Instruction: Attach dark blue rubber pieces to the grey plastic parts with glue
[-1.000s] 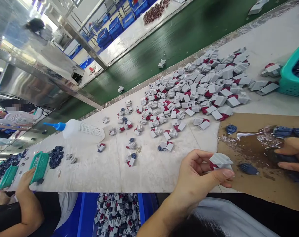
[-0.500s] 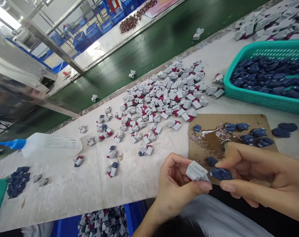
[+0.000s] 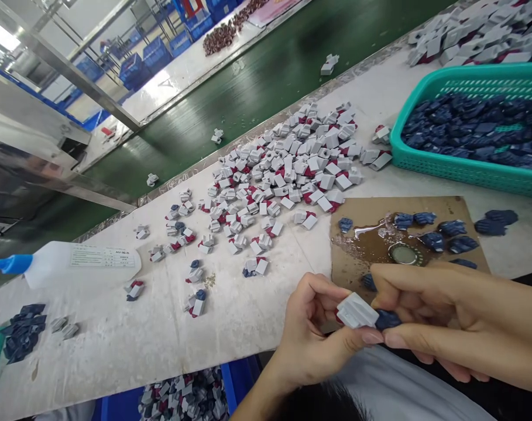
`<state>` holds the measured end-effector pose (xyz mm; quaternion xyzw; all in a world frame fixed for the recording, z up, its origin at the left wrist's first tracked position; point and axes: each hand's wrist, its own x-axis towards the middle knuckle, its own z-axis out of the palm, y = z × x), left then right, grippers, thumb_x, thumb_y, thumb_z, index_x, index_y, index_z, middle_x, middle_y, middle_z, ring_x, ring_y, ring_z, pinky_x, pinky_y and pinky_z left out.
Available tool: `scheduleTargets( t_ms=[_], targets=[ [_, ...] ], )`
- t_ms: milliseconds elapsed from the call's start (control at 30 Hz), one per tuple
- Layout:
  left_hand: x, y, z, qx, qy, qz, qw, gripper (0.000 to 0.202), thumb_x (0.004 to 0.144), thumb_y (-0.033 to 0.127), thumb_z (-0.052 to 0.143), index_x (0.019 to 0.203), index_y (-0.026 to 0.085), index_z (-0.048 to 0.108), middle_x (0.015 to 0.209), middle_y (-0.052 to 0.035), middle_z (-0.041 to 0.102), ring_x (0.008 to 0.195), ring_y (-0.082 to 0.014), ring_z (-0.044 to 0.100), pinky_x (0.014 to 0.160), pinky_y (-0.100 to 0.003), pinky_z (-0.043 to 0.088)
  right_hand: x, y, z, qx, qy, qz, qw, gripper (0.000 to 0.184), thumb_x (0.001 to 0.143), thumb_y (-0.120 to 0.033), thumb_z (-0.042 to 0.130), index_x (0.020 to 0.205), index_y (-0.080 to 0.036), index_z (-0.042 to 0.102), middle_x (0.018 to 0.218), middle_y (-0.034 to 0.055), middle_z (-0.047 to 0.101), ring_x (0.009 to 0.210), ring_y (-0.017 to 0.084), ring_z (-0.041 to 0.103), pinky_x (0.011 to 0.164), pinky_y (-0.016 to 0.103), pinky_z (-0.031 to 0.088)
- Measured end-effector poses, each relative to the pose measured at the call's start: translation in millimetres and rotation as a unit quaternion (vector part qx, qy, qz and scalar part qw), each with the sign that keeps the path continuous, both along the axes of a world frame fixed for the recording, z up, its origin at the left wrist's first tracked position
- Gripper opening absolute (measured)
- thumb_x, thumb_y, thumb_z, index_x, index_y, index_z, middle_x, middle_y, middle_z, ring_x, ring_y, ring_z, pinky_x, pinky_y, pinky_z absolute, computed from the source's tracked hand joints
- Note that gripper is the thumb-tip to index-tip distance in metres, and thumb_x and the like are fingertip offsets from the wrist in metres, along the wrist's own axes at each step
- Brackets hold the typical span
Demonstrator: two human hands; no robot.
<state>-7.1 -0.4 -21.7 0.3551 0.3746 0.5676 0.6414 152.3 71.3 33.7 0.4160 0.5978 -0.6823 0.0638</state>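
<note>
My left hand (image 3: 318, 333) pinches a small grey-and-red plastic part (image 3: 356, 311) at the table's near edge. My right hand (image 3: 450, 321) grips a dark blue piece (image 3: 387, 319) between thumb and fingers and presses it against the side of the grey part. Both hands are closed on their parts and meet just in front of a brown cardboard sheet (image 3: 424, 207). On that sheet lie several more blue pieces (image 3: 432, 240), a wet glue patch and a small round tin (image 3: 403, 254).
A pile of grey-and-red parts (image 3: 292, 169) covers the white table. A teal basket (image 3: 432, 166) of blue pieces stands at right. A white squeeze bottle (image 3: 81, 262) lies at left. A green conveyor belt (image 3: 257, 88) runs behind. A blue bin (image 3: 186, 397) of parts sits below the table edge.
My right hand has left the cardboard carrying a blue piece and brought it against the grey part in my left hand. The view has swung right, off the co-worker.
</note>
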Motion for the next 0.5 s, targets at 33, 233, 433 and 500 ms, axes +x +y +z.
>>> scheduleTargets(
  t_ms=[33,233,433,500],
  targets=[
    [-1.5,-0.7,-0.8,-0.003,0.000,-0.014,1.000,0.031,0.074,0.024,0.074,0.088,0.021,0.046,0.074,0.0025,0.058,0.055,-0.0061,0.052,0.049,-0.016,0.042,0.0,1.5,-2.6,-0.004,0.005,0.012,1.000,0.017,0.082,-0.038,0.052,0.083,-0.021,0.050,0.059,-0.0052,0.053,0.045,0.003,0.046,0.040,0.012,0.035],
    [-16.2,-1.1,5.9,0.075,0.253,-0.040,0.964,0.034,0.088,0.042,0.053,0.113,0.020,0.048,0.081,-0.0024,0.057,0.069,-0.0149,0.054,0.064,-0.026,0.043,0.5,3.3,-28.0,0.014,0.083,0.052,0.995,0.026,0.088,-0.046,0.049,0.090,-0.020,0.048,0.060,-0.0041,0.051,0.050,0.007,0.050,0.046,0.016,0.040],
    [-11.2,5.5,8.4,0.129,0.352,0.075,0.924,0.032,0.097,0.038,0.030,0.078,0.021,0.050,0.061,0.0018,0.048,0.049,-0.0114,0.043,0.050,-0.024,0.034,-27.0,15.7,-14.5,0.123,0.160,-0.109,0.973,0.043,0.079,-0.062,0.052,0.082,-0.020,0.058,0.080,0.0025,0.062,0.077,0.015,0.058,0.065,0.024,0.048],
    [-6.6,5.7,8.0,0.129,0.363,0.083,0.919,0.033,0.098,0.037,0.028,0.079,0.021,0.049,0.063,0.0014,0.048,0.051,-0.0120,0.045,0.052,-0.025,0.036,-48.5,14.0,-6.6,0.124,0.197,-0.259,0.937,0.055,0.076,-0.072,0.045,0.085,-0.020,0.060,0.085,0.0043,0.064,0.085,0.017,0.060,0.075,0.027,0.049]
  ],
)
